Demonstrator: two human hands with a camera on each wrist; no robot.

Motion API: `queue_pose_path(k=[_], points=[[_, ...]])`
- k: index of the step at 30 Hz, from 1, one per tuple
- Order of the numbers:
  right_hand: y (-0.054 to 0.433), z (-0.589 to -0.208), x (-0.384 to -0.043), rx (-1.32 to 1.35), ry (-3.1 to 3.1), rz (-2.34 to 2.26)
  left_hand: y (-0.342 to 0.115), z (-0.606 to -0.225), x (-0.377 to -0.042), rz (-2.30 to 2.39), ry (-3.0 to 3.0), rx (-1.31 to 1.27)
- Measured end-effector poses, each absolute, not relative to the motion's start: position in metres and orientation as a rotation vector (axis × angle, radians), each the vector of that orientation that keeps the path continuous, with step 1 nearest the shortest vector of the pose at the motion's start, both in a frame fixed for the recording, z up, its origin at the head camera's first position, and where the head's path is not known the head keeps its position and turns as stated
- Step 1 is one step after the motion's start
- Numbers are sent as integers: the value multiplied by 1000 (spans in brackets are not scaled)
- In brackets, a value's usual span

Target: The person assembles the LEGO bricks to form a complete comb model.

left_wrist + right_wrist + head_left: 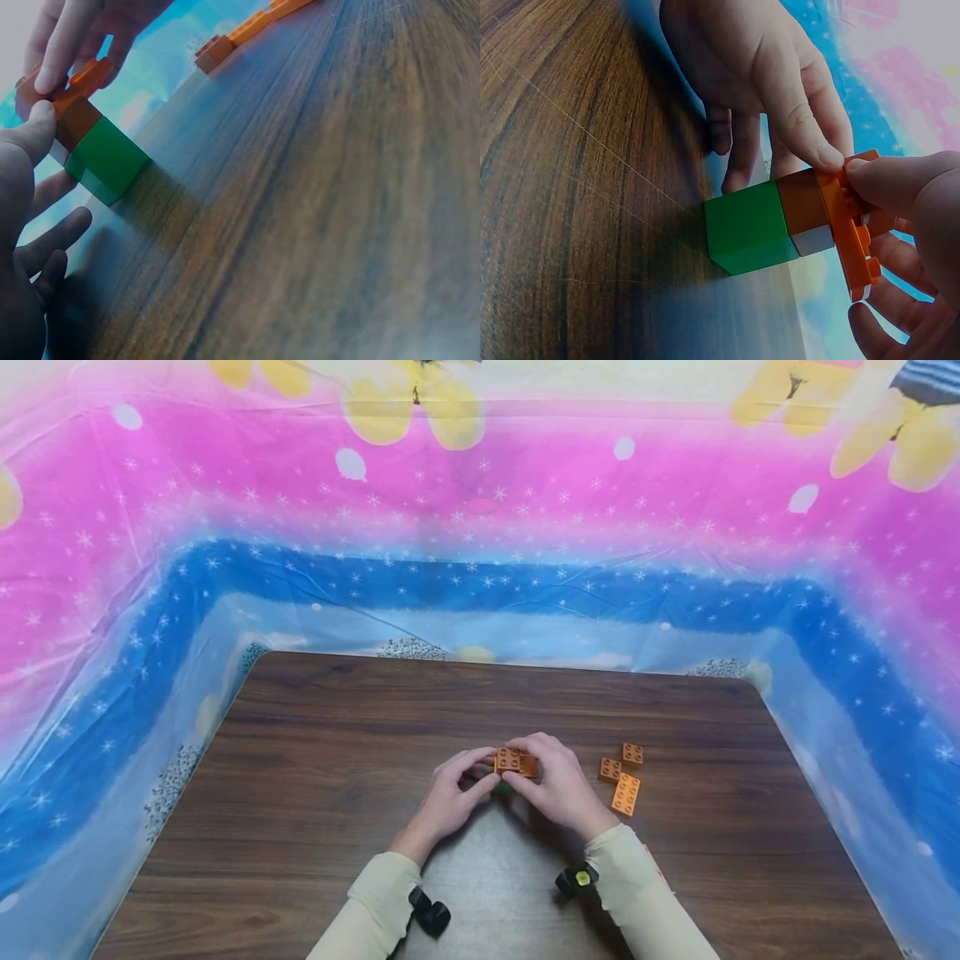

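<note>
A small stack of toy building bricks stands on the table between both hands. At its base is a green brick (750,229), with a brown-orange brick (805,202) above it. A thin orange plate (846,240) lies across that, overhanging to one side. On the plate's left part sits a four-stud brown-orange brick (507,758). My left hand (446,793) pinches the upper stack from the left with thumb and index finger, its other fingers spread lower down. With thumb and fingers, my right hand (558,785) pinches the top brick from the right, partly hiding it.
Right of the hands lie two small brown-orange bricks (632,753) and a longer light-orange brick (626,794). An orange edge shows beside the right sleeve (637,877). A patterned cloth (480,585) hangs behind the dark wooden table (337,718).
</note>
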State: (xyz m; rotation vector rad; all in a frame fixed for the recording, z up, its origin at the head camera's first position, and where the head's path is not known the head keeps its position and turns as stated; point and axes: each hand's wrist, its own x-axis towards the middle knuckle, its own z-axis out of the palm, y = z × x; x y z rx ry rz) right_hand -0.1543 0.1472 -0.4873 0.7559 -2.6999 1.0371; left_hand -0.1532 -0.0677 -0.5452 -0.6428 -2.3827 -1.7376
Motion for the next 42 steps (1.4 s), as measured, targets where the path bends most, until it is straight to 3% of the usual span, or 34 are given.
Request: queue_pose_path(k=[42], points=[[148,-486,-156,773,-2718,1073,-69,-545,-152,-1716,-2421,-645]])
